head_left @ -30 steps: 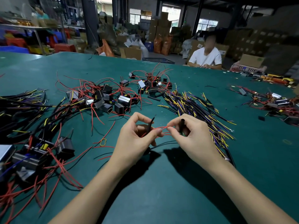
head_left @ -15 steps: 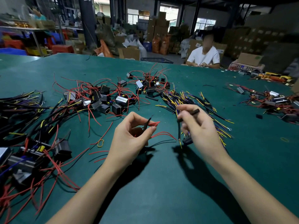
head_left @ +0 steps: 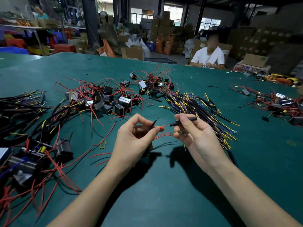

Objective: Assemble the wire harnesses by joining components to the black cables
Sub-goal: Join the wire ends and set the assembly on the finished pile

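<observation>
No writing can be read: the white labels on the brown cardboard boxes (head_left: 201,45) at the back are too small and blurred, and the small black box-shaped components (head_left: 120,109) show only yellow and silver patches.

Both hands are raised just above the green felt-covered table (head_left: 164,185). The left hand (head_left: 132,141) pinches a thin red wire (head_left: 162,126) together with a thin black lead (head_left: 153,124) between thumb and forefinger; the red wire's bare tip points right, the black lead slants up and to the right. The right hand (head_left: 196,133) has its grip closed on a short black tube of sleeving (head_left: 182,121), pinched by thumb and forefinger. The tube's long axis runs nearly level, left to right, tilted slightly upward at the right, and its open left end faces the red wire tip, just beside it but apart. A second red strand (head_left: 164,135) loops below between the two hands.

Behind the right hand lies a bundle of black cables with yellow and purple cores (head_left: 196,104), running from far left to near right. Behind the left hand sits a tangle of the black components with red leads. More black cables and components are heaped at the left edge (head_left: 24,128), and a yellow rubber band (head_left: 103,144) lies near the left hand. Across the table a person in a white T-shirt (head_left: 208,57) sits, with another pile of components (head_left: 278,102) at the far right.
</observation>
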`<state>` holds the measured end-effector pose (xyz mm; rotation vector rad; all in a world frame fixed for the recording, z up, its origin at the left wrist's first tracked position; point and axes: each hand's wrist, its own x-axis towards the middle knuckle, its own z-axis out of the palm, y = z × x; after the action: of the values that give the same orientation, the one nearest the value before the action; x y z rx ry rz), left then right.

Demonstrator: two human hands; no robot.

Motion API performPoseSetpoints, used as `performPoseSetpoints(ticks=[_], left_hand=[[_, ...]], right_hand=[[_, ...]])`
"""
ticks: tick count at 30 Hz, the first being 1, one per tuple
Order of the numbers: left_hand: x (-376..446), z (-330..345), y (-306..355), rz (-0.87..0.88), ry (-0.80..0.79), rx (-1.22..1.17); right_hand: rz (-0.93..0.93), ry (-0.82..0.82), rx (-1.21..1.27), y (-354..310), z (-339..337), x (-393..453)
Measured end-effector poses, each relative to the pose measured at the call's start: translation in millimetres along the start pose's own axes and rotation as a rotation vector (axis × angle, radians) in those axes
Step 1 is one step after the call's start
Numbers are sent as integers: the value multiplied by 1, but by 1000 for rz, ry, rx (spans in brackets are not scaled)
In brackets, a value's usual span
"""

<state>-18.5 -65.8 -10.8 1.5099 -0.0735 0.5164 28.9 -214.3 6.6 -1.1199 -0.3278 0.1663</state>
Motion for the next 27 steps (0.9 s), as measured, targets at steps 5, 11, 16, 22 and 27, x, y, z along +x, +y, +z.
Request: performPoseSetpoints(ticks=[5,11,16,22,27], left_hand=[[0,0,-1,13,-7,15],[0,-1,-7,56,-51,57],[-1,-4,-10,80,-57,94],[-1,0,-10,118,-6,72],[-1,0,-12,124,-3,97]], right_hand=[[25,-17,9,3,0,0],[15,-62,-67,10,2,-4],[-16,-79,-186,15,4,-7],[-78,-108,-336,17,11,-8],[-96,-88,-387,23,18,-12]])
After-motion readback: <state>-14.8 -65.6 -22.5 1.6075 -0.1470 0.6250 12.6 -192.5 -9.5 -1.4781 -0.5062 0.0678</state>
